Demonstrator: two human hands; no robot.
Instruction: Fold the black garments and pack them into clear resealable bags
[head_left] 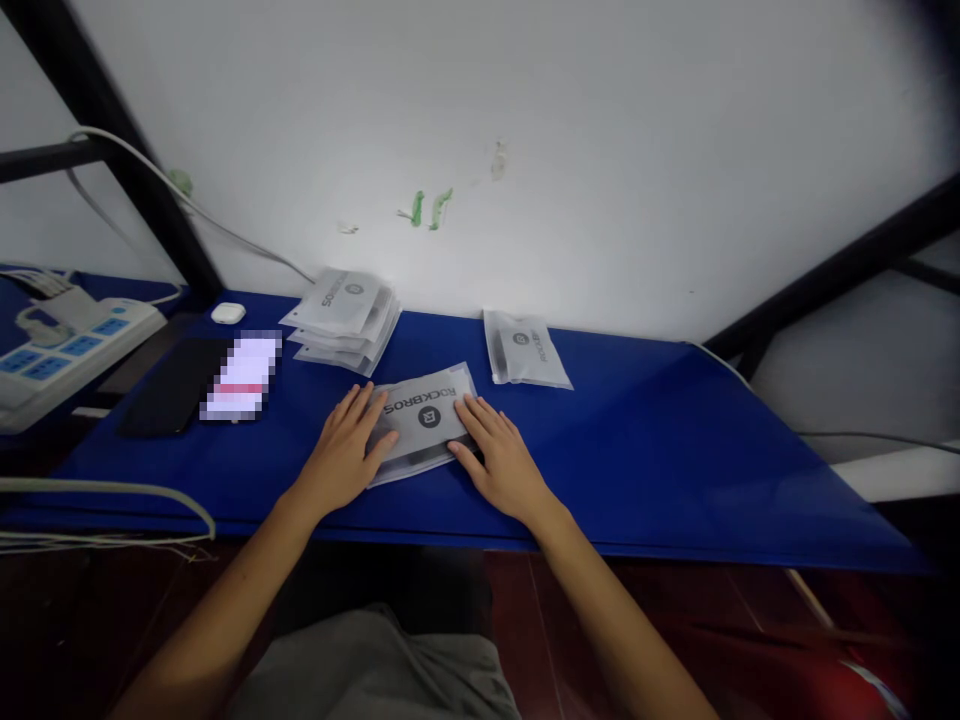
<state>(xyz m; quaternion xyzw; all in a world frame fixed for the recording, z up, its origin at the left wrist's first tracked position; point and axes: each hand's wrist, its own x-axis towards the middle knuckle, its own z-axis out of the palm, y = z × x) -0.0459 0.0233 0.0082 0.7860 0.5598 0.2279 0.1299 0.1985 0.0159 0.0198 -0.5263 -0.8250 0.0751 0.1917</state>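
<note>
Printed pouch [425, 420], translucent with dark lettering and a round emblem, lies flat on the blue surface [675, 450], directly before the person and between both hands. Left hand [341, 458]: palm down, forearm [251, 570] entering from lower left, fingers [358, 405] extended forward and slightly inward, resting on the pouch's left end. Right hand [501, 462]: palm down, forearm [611, 600] entering from lower right, fingers angled forward and to the left across the pouch's right end. Both thumbs stand away from the other fingers and point inward over the pouch; the fingers of each hand are straight and laid flat, pinching nothing.

Edges and room: the near edge of the surface runs below the pouch, with a bare blue strip between them; the wrists lie above this strip. Broad open room extends to the right of the right hand. Behind, against the foot of the pale wall [600, 200], a stack of similar pouches [346, 305] sits to the left and a single pouch [529, 350] to the right, with a gap between them. A phone [241, 376], its screen pixelated, lies left of the left hand.

Orientation: the pouch's long axis runs left to right, its right end tilted slightly away from the person; the lettering follows this axis, the emblem on its near side.
</note>
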